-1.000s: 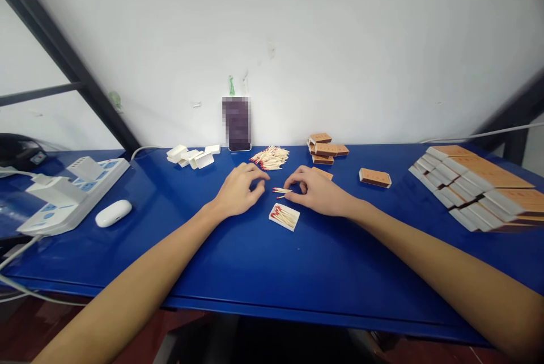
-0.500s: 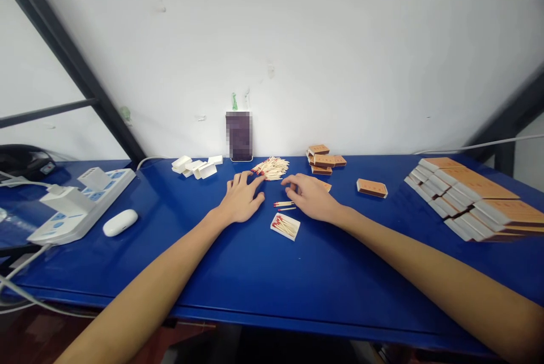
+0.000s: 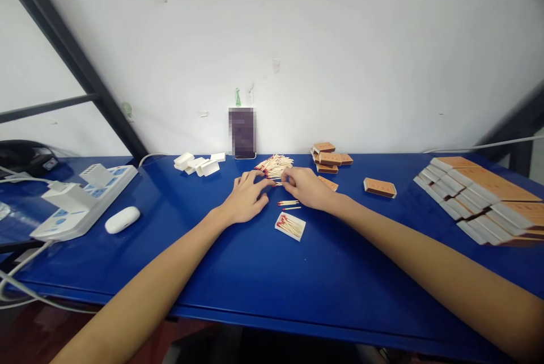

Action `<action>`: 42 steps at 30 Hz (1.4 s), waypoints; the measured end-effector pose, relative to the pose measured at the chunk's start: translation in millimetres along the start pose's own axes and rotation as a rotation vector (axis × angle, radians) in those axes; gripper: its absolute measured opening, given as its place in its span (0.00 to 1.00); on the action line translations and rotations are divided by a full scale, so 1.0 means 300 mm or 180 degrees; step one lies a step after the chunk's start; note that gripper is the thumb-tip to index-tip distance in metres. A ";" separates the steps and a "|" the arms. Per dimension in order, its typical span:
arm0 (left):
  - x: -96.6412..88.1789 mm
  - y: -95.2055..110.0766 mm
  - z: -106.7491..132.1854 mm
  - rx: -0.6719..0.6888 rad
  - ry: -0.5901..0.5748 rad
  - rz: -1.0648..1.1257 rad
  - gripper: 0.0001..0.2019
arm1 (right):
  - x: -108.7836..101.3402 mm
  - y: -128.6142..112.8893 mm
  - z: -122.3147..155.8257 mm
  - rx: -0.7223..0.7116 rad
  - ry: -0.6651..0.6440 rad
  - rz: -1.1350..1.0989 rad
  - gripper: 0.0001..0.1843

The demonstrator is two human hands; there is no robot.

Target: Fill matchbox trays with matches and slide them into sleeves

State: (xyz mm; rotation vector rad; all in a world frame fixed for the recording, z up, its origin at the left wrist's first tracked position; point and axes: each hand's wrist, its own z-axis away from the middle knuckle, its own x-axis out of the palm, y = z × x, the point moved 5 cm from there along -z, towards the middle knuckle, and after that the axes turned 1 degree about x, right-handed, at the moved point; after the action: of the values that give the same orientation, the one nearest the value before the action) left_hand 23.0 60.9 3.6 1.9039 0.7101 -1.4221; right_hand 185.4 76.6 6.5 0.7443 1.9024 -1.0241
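Observation:
On the blue table, my left hand (image 3: 246, 198) lies palm down with fingers spread, its fingertips at the near edge of a heap of red-headed matches (image 3: 276, 166). Facing it, my right hand (image 3: 309, 187) has thumb and fingers pinched together at the heap's right side. A match (image 3: 279, 183) runs from these fingertips toward my left index finger. A few loose matches (image 3: 289, 203) lie side by side between my hands. Nearer to me sits a white matchbox tray (image 3: 290, 227) with several matches in it. An orange matchbox sleeve (image 3: 328, 183) is partly hidden behind my right wrist.
White empty trays (image 3: 199, 164) lie at the back left, orange sleeves (image 3: 331, 158) at the back right. One matchbox (image 3: 379, 187) lies apart, left of a large matchbox stack (image 3: 484, 194). A white earphone case (image 3: 122, 220) and power strip (image 3: 85, 205) are left.
My right hand has moved slightly away from me to the heap, and its fingers have closed on a match. My left hand keeps nearly the same place. The view has shifted slightly.

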 end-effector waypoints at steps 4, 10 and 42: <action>-0.002 0.007 0.000 0.0161 0.0079 0.0098 0.20 | -0.015 -0.008 0.037 -0.0138 -0.0056 -0.0038 0.06; 0.002 0.004 0.000 0.0082 0.0108 0.0112 0.21 | -0.016 -0.010 0.087 -0.0110 0.0113 -0.0201 0.06; 0.000 -0.004 -0.001 -0.0007 0.0045 0.0092 0.18 | -0.026 -0.013 0.109 0.0163 0.0009 -0.0463 0.12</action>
State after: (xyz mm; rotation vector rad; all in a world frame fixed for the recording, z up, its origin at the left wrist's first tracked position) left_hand 22.4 61.9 3.5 1.9167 0.6878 -1.3909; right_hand 198.9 45.5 4.1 0.6437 1.9619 -1.1658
